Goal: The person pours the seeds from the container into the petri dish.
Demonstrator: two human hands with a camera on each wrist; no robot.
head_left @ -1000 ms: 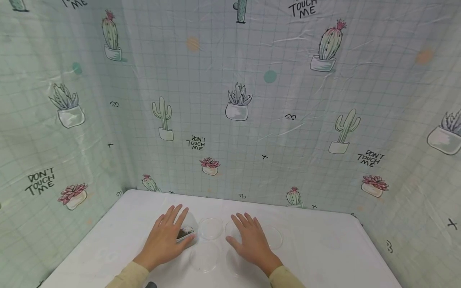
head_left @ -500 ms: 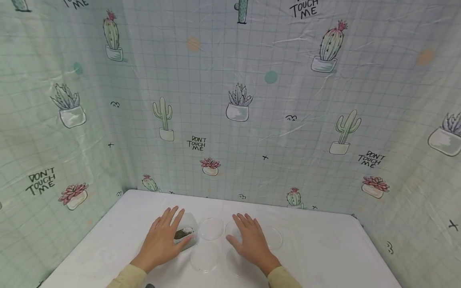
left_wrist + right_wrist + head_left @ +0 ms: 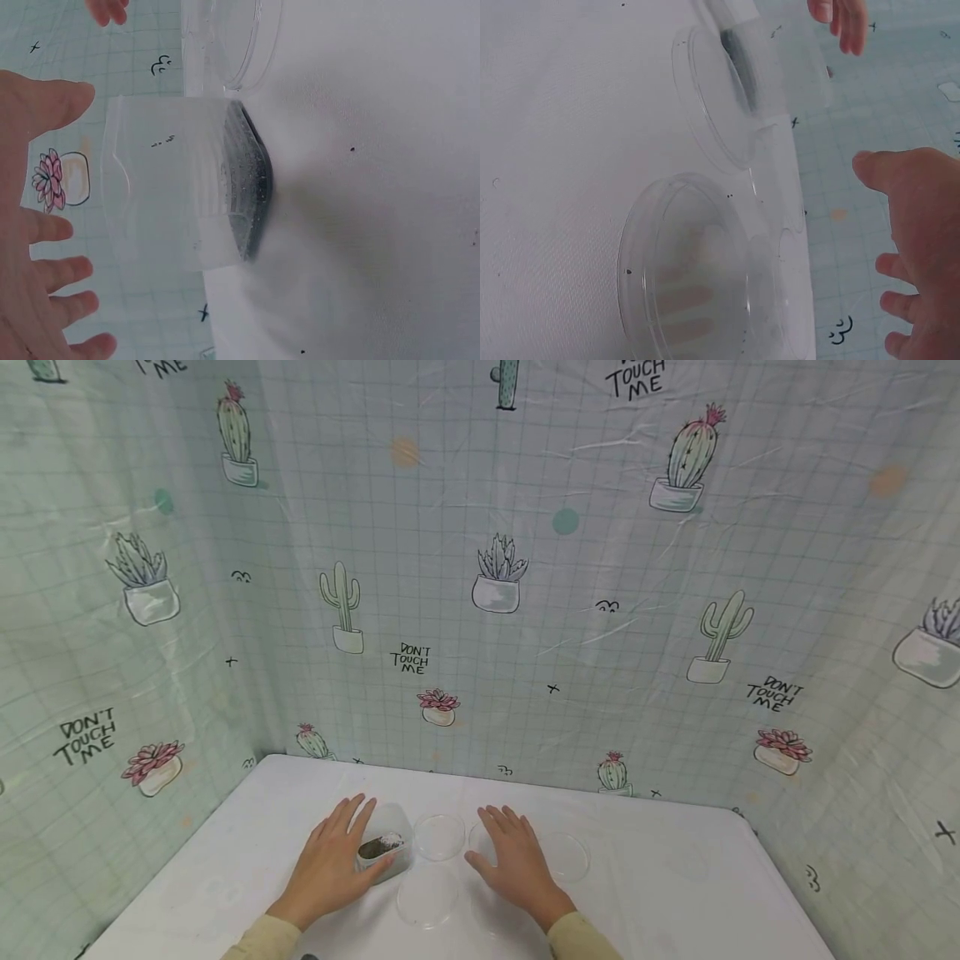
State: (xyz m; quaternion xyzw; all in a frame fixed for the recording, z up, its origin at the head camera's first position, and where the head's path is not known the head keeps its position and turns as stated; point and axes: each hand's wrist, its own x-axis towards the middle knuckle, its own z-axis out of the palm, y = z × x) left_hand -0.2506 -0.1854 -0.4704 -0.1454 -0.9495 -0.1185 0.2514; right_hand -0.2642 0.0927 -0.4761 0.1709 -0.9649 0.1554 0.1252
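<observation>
My left hand (image 3: 327,868) hovers with spread fingers at the left side of a clear plastic container (image 3: 393,817). Dark granular stuff (image 3: 251,172) with some white on top fills the container's bottom. In the left wrist view a gap shows between the hand and the container's rim. My right hand (image 3: 517,867) hangs open, palm down, above clear round dishes like petri dishes, hiding parts of some. One such dish (image 3: 690,274) lies below it in the right wrist view, with the fingers reflected in it. Neither hand holds anything.
More clear dishes lie on the white table (image 3: 675,893): one at the back middle (image 3: 440,837), one in front (image 3: 427,899), another at the right (image 3: 570,857). A cactus-print curtain (image 3: 480,693) surrounds the table at the back and sides. A small dark object (image 3: 310,957) shows at the bottom edge.
My left hand has drawn slightly left and back, uncovering more of the container and its dark contents. My right hand has shifted only a little left, with its fingers still straight.
</observation>
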